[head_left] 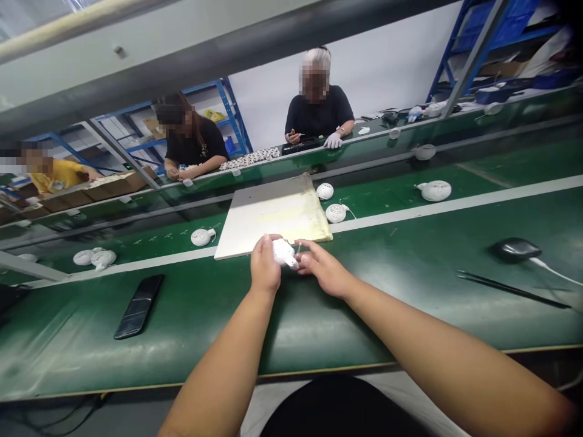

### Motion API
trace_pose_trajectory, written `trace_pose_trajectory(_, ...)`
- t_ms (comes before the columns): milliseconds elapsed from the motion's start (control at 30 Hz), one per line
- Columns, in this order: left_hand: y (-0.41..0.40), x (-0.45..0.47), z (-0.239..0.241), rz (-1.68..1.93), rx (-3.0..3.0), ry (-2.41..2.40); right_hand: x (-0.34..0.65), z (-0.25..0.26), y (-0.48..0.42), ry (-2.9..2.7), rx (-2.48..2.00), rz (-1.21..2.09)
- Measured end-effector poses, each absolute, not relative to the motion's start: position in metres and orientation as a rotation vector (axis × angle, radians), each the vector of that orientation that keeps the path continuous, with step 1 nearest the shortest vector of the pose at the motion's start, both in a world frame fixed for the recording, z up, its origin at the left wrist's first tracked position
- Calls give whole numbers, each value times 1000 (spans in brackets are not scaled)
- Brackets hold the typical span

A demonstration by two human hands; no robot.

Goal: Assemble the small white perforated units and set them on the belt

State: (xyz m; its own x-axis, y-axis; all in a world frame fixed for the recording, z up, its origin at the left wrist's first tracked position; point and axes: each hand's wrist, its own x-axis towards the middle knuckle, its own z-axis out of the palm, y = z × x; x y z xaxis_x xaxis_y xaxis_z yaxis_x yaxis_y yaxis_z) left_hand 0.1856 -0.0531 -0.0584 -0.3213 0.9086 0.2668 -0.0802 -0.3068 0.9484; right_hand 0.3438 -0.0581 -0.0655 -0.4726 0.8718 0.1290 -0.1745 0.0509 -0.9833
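My left hand (265, 266) is wrapped round a small white rounded plastic device (284, 252) with a short neck that points down and right. On the device's right side is my right hand (321, 267), its thumb and fingers drawn together by the neck. A thin strand shows near those fingertips; whether they pinch it I cannot make out. Both hands are above the green bench (204, 328), at the near edge of a pale board (268, 212). Similar white devices with perforated shells lie beyond, one of them (336, 212) with a thin cord.
A dark phone-like slab (139, 306) lies to the left. On the right are black tweezers (514, 289) and a black mouse-shaped object (518, 249) with a white cable. More white devices (435, 190) rest on the belt behind a pale strip. Several people work across the line.
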Motion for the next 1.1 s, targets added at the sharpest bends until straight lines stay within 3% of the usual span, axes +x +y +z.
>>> trace_pose_trajectory(267,-48,174,-55,1693,970,1073,351,-57,-73,-2197,-669,973)
trace_pose_trajectory(500,-51,169,-53,1560,1017,1100,361,-48,-73,-2378,-550,901)
trace_pose_trajectory(600,-56,169,-49,1552,1179,1088,366,-50,-69,-2243,-667,908)
trace_pose_trajectory(700,-66,178,-44,1501,1439,1017,361,-56,-65,-1741,-832,875)
trace_pose_trajectory(800,-77,195,-41,1405,1672,927,346,-61,-65,-1340,-821,1046)
trace_pose_trajectory(933,-87,214,-46,1402,1784,907,328,-64,-71,-1241,-809,1319)
trace_pose_trajectory(1100,-88,221,-53,1405,1889,926,328,-69,-76,-1217,-895,1281)
